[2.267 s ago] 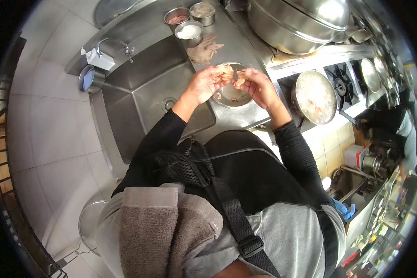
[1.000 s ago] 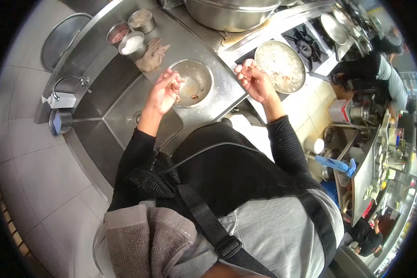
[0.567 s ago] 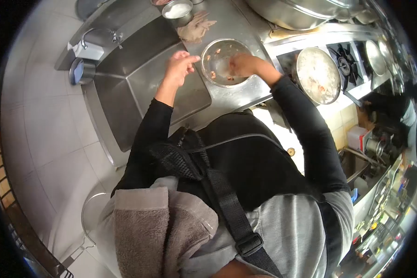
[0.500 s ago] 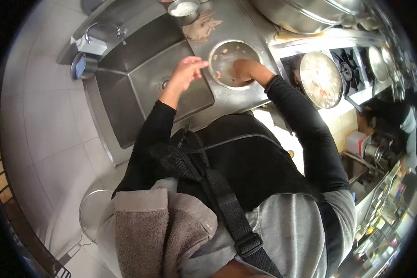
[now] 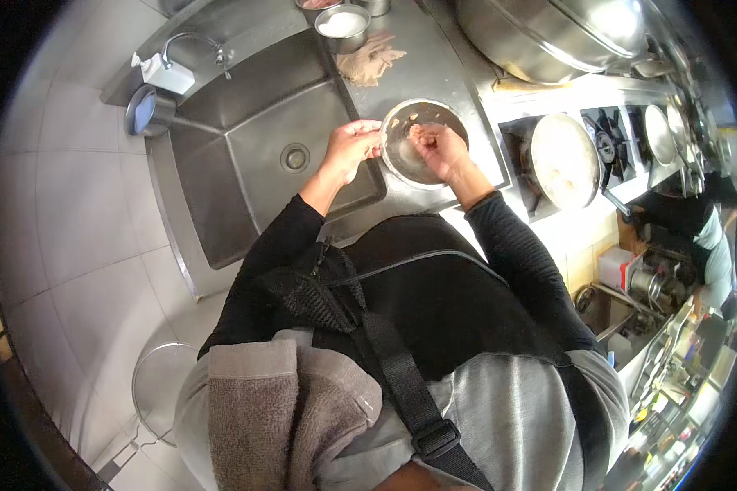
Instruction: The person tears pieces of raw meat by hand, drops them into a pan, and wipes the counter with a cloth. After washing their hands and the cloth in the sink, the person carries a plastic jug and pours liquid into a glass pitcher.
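- Steel pot (image 5: 160, 110) with a blue item inside, off the sink's far-left corner; white box (image 5: 170, 75) and faucet (image 5: 190, 38) next to it, along the sink's far edge.
- Sink (image 5: 221, 180), steel, drain (image 5: 295, 158) toward its right edge.
- Steel cup (image 5: 345, 44) with white contents, at the far end of the steel desk (image 5: 457, 74); two more cups behind it, cut by the frame.
- Left hand (image 5: 352, 152): over the sink's right edge, fingers half-bent and at the bowl's left rim; cannot tell whether it grips or only touches.
- Crumpled beige cloth or glove (image 5: 370, 61), cannot tell which, at the desk's left edge, just beside the cup.
- Steel bowl (image 5: 398, 166): upright, near the desk's near-right corner, small brown bits on its inner wall.
- Right hand (image 5: 440, 153): over the bowl, fingers narrow, holding reddish-brown food pieces (image 5: 419, 136) at the tips.
- Large steel pot (image 5: 532, 37): beyond the desk's far-right part.
- Pan (image 5: 576, 202): on the stove past the desk's right edge, pale contents, glare hides detail.
- Burner (image 5: 606, 141), then a smaller pan (image 5: 660, 136).
- Another person (image 5: 716, 245) at far right, partly visible.
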### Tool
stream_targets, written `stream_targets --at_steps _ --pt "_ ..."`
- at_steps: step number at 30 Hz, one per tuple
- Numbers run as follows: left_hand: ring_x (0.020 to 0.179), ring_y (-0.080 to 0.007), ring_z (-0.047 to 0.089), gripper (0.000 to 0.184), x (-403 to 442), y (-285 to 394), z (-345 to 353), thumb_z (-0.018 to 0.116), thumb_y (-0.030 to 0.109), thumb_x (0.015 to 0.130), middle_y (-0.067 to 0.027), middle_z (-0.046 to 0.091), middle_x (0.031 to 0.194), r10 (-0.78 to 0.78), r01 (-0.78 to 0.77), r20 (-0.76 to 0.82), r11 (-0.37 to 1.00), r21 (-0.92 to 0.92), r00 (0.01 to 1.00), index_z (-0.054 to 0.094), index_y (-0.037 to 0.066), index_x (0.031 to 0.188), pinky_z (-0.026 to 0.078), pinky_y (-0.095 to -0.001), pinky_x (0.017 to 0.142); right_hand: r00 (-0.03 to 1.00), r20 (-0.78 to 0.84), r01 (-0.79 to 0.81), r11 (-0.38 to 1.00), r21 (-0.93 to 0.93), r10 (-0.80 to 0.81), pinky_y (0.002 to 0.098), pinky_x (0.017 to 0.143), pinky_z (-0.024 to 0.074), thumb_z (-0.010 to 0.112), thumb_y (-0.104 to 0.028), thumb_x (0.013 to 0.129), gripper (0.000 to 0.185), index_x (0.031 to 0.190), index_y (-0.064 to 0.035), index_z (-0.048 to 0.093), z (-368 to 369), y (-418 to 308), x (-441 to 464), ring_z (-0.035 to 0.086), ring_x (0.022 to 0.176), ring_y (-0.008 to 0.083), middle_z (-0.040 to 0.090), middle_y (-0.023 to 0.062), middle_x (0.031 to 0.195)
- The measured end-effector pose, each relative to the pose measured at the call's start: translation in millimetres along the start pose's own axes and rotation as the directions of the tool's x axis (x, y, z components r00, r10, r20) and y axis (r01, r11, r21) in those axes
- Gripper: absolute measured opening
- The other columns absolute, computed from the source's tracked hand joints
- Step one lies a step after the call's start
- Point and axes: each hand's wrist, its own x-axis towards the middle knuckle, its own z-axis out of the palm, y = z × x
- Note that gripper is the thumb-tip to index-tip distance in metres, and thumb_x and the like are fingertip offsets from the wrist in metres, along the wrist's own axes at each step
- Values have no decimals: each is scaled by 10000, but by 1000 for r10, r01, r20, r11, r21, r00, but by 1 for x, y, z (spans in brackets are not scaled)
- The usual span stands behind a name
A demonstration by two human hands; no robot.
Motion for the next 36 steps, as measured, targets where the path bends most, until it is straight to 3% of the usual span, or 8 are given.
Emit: stream_targets --at_steps 3,6,7,15,22,25,35,36 --pt "686 -84 599 319 -1 -1 10 655 11 865 -27 657 845 57 -61 43 994 95 997 651 -33 1182 500 -220 597 963 -72 235 940 -246 -259 290 661 534 505 5 910 210 1053 42 654 -14 22 48 622 778 188 666 106 905" --pt "653 -66 572 372 4 7 20 629 -16 855 -14 651 837 79 -84 49 993 89 996 647 -23 1227 493 -214 588 746 256 642 561 -522 -615 269 663 488 566 -115 945 119 853 -51 606 12 45 59 575 736 139 627 54 826" --pt "657 -63 569 383 5 11 23 626 -18 857 -14 651 844 104 -109 71 992 69 992 639 -26 1239 491 -212 588 916 73 401 890 -216 -395 270 676 493 585 -166 961 162 838 -60 587 48 31 13 579 731 140 616 51 807" --pt "712 -75 590 421 6 15 27 627 -17 889 -28 651 886 72 -77 69 994 72 995 584 -39 1307 505 -215 614 936 336 -3 951 310 -107 306 637 536 608 -280 987 251 882 -67 528 28 -24 -11 574 649 172 578 52 779" --pt "688 -80 586 477 4 8 30 649 -1 876 -22 648 879 41 -49 162 998 47 986 553 -33 1343 518 -237 630 986 -114 143 973 183 -124 278 721 549 628 -174 969 165 938 -19 578 31 0 23 561 686 157 580 47 837" --pt "684 -75 585 497 3 10 38 650 5 879 -17 645 859 66 -68 113 998 14 991 537 -26 1362 514 -237 632 923 31 382 924 30 -383 263 726 545 676 -95 912 120 947 -15 594 46 11 0 566 710 136 595 32 834" --pt "684 -81 593 503 4 11 34 624 5 886 -15 638 846 86 -92 110 994 57 990 523 -15 1378 529 -250 659 973 118 216 961 -171 -198 313 649 529 599 -81 917 107 918 0 668 39 -2 8 636 703 186 677 106 839" --pt "702 -90 602 499 3 12 29 614 11 893 -20 640 860 93 -95 68 995 22 993 516 -17 1381 532 -257 670 915 239 403 759 -511 -325 321 702 530 589 -80 898 115 927 -4 670 33 3 16 644 765 173 687 93 882"
